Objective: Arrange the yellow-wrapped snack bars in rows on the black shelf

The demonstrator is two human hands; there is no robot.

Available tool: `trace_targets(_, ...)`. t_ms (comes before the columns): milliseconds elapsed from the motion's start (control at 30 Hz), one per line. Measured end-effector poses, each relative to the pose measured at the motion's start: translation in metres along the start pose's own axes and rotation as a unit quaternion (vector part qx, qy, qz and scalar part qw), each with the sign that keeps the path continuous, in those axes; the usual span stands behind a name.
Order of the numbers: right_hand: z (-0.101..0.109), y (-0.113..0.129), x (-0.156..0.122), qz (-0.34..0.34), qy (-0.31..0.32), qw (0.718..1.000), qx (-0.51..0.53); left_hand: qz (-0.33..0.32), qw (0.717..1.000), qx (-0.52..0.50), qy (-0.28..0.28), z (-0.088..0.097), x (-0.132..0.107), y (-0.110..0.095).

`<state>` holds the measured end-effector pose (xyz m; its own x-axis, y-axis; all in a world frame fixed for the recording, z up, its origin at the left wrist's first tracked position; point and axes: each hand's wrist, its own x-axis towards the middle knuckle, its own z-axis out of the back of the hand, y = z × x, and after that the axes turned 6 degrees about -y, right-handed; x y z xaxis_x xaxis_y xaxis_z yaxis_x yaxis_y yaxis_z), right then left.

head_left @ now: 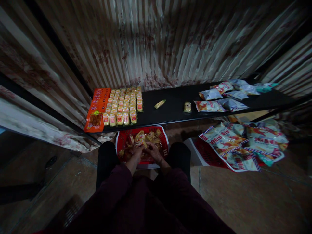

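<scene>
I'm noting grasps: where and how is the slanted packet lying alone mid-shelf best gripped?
Probably the middle of the slanted packet, pinched across its long sides from above: it is slim, lies on the shelf, and nothing touches either side.

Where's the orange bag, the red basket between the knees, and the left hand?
Orange bag (97,104): head view, middle of its printed front.
Red basket between the knees (165,142): head view, its right inner wall.
Left hand (137,151): head view, the back of the hand.
</scene>
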<state>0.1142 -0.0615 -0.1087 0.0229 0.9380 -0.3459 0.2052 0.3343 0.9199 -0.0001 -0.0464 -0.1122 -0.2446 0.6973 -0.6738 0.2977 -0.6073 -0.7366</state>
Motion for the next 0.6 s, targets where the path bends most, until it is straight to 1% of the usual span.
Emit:
trace_targets(133, 0.002, -0.004, 0.002, 0.009, -0.006, 1.000, -0.005, 0.012, 1.000, 0.000, -0.009, -0.002, -0.002, -0.003)
trace_targets(300, 0.004, -0.014, 0.008, 0.025, -0.021, 0.999, 0.005, 0.032, 0.999, 0.003, -0.027, -0.006, -0.005, -0.006)
trace_targets(433, 0.006, -0.022, 0.012, 0.025, -0.039, 0.999, -0.007, 0.032, 0.999, -0.003, -0.018, -0.006, -0.007, -0.009)
trace_targets(600, 0.008, -0.027, 0.016, 0.017, -0.032, 0.999, -0.010, 0.032, 0.999, -0.005, -0.016, -0.006, -0.010, -0.012)
